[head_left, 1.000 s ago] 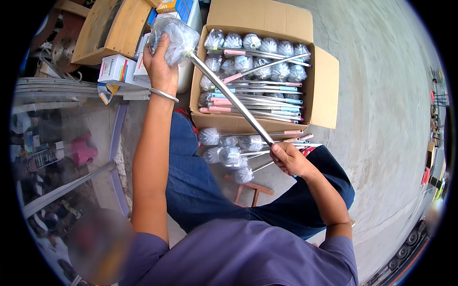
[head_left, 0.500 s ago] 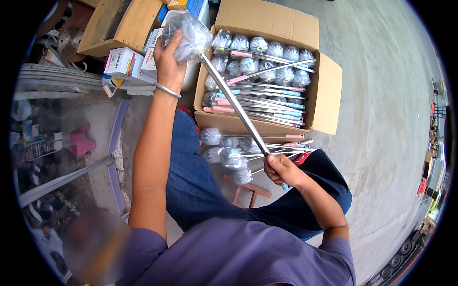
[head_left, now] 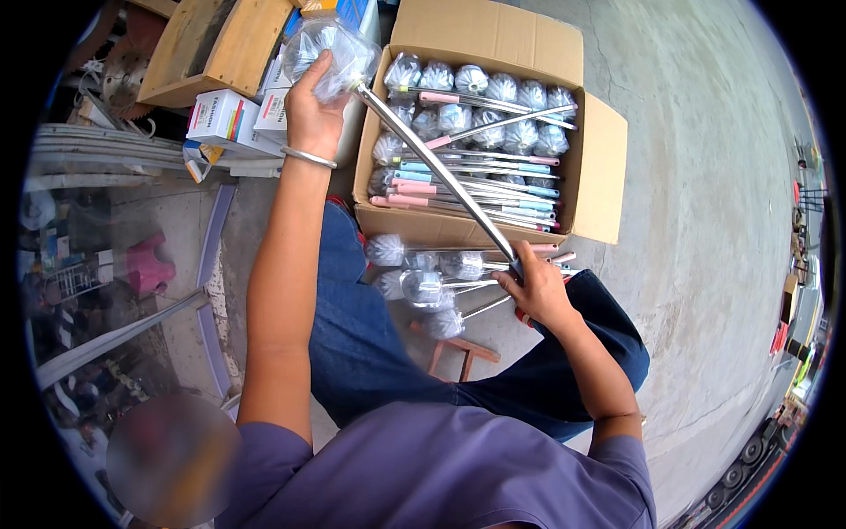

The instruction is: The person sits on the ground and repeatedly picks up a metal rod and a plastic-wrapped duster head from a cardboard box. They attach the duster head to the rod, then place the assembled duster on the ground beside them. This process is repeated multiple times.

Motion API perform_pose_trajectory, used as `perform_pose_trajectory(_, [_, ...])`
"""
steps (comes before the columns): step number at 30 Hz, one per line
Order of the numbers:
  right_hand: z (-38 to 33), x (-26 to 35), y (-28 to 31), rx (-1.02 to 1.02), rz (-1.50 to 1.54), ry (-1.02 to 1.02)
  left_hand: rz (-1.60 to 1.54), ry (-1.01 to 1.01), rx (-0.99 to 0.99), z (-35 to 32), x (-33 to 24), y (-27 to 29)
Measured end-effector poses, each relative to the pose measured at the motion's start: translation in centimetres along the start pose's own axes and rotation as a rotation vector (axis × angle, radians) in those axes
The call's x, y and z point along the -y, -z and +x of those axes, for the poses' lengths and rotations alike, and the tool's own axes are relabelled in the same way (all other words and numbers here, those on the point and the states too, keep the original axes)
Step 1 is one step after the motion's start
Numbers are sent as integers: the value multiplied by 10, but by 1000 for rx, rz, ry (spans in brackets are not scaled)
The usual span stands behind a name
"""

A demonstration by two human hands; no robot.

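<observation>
A mop (head_left: 432,161) with a silver pole and a head in clear plastic slants across in front of me. My left hand (head_left: 315,115) is closed round the bagged head, its thumb on the plastic. At the lower end, my right hand (head_left: 541,286) wraps the pole near its dark grip, most of which the fingers hide. Behind the pole, an open cardboard box (head_left: 602,167) holds several similar mops (head_left: 520,137) with bagged heads and pink or blue grips. More bagged mops (head_left: 421,288) lie between the box and my knees.
A small brown wooden frame (head_left: 464,353) stands between my legs. Left of the box are a wooden crate (head_left: 211,53) and white cartons (head_left: 220,117). Metal rails (head_left: 110,145) and a pink stool (head_left: 150,264) are farther left. Concrete floor (head_left: 696,220) stretches to the right.
My right hand has moved up and slightly right along with the pole's lower end, and its grip has turned. The left hand and bagged head have shifted slightly left.
</observation>
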State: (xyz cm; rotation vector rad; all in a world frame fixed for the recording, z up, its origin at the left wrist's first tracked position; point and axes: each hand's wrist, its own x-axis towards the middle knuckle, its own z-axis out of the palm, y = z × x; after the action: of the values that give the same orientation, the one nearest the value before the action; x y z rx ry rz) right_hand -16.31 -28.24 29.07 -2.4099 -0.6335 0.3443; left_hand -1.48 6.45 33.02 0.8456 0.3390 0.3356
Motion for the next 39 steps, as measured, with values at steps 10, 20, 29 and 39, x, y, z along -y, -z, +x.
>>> perform_pose_trajectory(10, [-9, 3, 5, -77, 597, 54, -221, -16, -7, -2, -9, 1])
perform_pose_trajectory(20, [-7, 13, -3, 153, 891, -303, -44, -1, -26, 1, 0, 5])
perform_pose_trajectory(29, [-18, 13, 3, 666, 1473, -475, -142, 63, 73, -7, 12, -4])
perform_pose_trajectory(39, [3, 15, -14, -51, 426, -216, -68, 69, 226, -39, 44, -38])
